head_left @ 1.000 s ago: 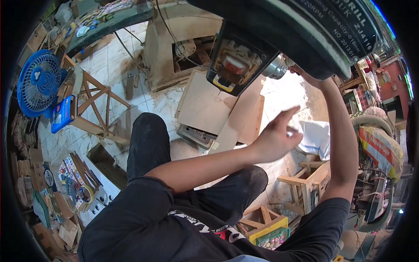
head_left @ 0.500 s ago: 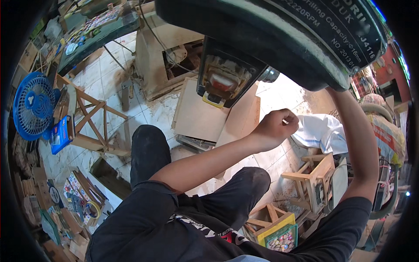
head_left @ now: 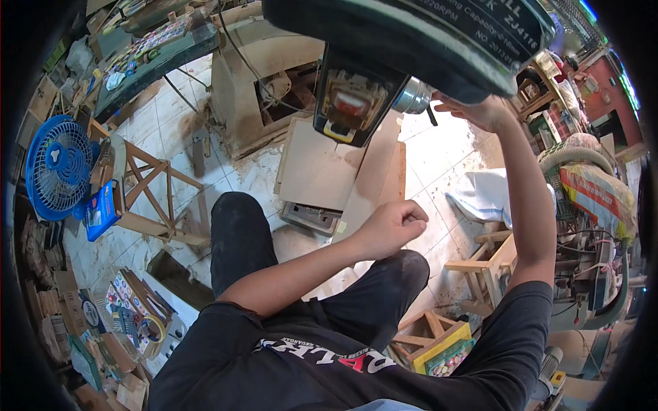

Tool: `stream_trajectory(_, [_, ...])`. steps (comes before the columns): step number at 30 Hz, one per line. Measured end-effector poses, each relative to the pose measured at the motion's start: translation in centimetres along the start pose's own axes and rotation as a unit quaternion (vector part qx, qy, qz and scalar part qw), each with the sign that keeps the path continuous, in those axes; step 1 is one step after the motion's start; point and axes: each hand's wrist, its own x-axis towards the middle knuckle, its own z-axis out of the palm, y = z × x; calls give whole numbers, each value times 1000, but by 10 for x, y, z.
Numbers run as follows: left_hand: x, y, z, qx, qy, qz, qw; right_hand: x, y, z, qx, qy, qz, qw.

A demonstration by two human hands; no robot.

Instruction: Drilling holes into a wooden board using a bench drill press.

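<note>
The dark green head of a drill press (head_left: 411, 51) hangs above me, with a silver cylindrical part (head_left: 413, 96) and a thin black rod (head_left: 432, 115) at its underside. My right hand (head_left: 480, 113) is raised under the head's right end. Its fingers stretch toward the black rod and look apart from it; the head hides part of them. Lower down, my left hand (head_left: 394, 229) hovers above my right knee with its fingers curled closed. Whatever lies inside that curl, if anything, is hidden.
Pale wooden boards (head_left: 322, 164) stand before my knees. At the left are a blue fan (head_left: 58, 164) and a wooden frame stool (head_left: 154, 185). A white sack (head_left: 480, 195) and another wooden stool (head_left: 483, 267) are on the right. A yellow-sided box (head_left: 439, 349) sits beside my right thigh.
My left hand has come down and to the left, still curled. My right hand, earlier hidden behind the drill press head, now shows beneath it. The view has shifted slightly.
</note>
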Motion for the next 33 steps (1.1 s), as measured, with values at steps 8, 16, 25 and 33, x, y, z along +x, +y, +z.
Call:
stream_trajectory(8, [-38,-12,-25,546,153,62,821,-50,64,53,495,49,-110,861])
stream_trajectory(16, [-26,-34,-57,603,169,-34,779,-111,80,188,615,175,-5,769])
stream_trajectory(25, [-85,6,-183,636,110,-58,761,-122,62,249,196,272,105,936])
stream_trajectory(33, [-63,10,-225,678,68,-51,730,-104,67,267,-192,210,-14,958])
